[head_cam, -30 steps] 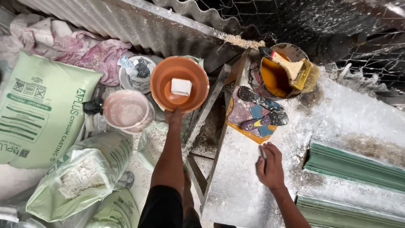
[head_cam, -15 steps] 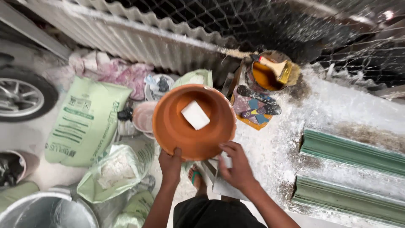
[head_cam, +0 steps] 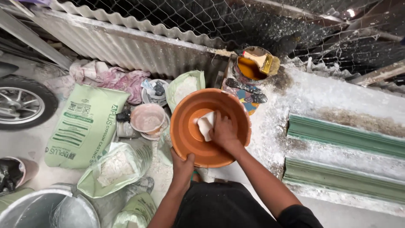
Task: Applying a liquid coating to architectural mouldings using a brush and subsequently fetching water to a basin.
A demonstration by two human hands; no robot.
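Observation:
An orange plastic basin point(head_cam: 190, 114) is tilted toward me in front of my body. My left hand point(head_cam: 183, 164) grips its near rim from below. My right hand point(head_cam: 223, 131) reaches inside the basin and presses on a white rag point(head_cam: 205, 125) against the bottom. The rag's right part is hidden under my fingers.
A dusty white workbench point(head_cam: 320, 97) on the right carries green moulding strips point(head_cam: 346, 137) and a tin with a brush point(head_cam: 257, 63). Left of the basin sit a pink bowl point(head_cam: 147, 118), green plaster sacks point(head_cam: 84, 126), an open powder bag point(head_cam: 114, 169), a metal bucket point(head_cam: 50, 209) and a wheel point(head_cam: 21, 103).
The basin came from arm's length by the wall to close in front of me. My right hand left the bench, took the rim, then went inside onto the rag.

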